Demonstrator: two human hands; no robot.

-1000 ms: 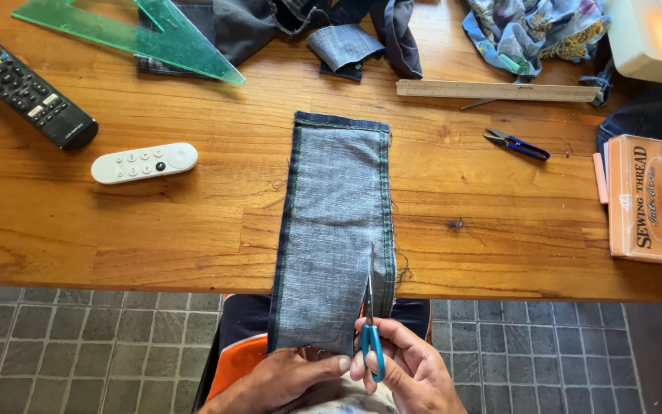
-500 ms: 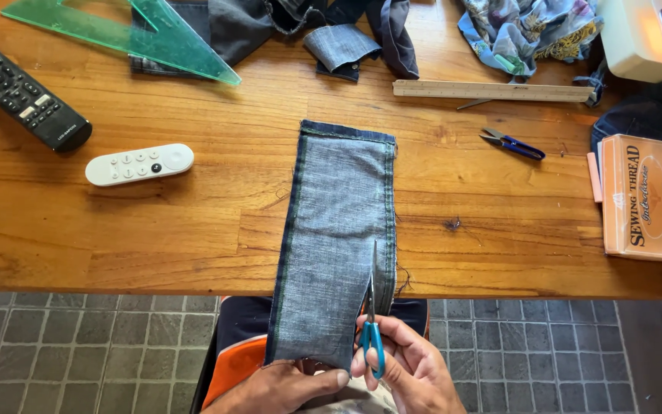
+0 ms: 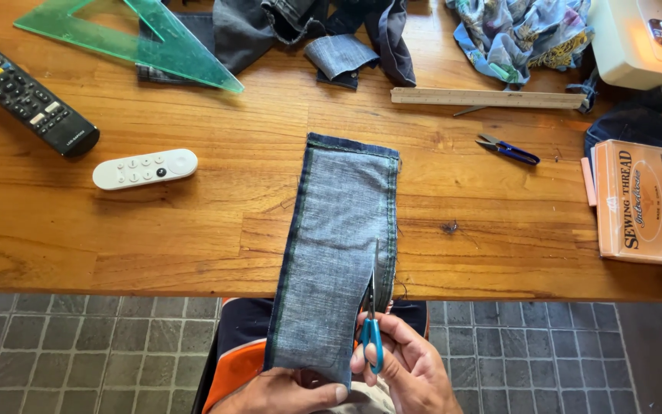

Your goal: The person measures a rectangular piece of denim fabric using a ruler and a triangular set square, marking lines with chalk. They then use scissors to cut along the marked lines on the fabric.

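A long strip of grey-blue denim [image 3: 339, 245] lies from the middle of the wooden table [image 3: 193, 222] over its front edge toward me. My left hand [image 3: 285, 392] pinches the strip's near end from below. My right hand [image 3: 411, 368] grips blue-handled scissors [image 3: 371, 330], their blades pointing away from me inside a cut along the strip's right side, close to the seam.
On the table: a black remote [image 3: 28, 100], a white remote [image 3: 145, 169], a green plastic set square [image 3: 132, 38], a wooden ruler [image 3: 488, 97], small blue thread snips [image 3: 509, 149], an orange box [image 3: 637, 201], piles of cloth [image 3: 522, 31] and a white sewing machine [image 3: 649, 38]. Tiled floor [image 3: 78, 353] below.
The scissors have advanced a little farther up the strip, lengthening the cut. Both hands keep their hold; the view has shifted slightly.
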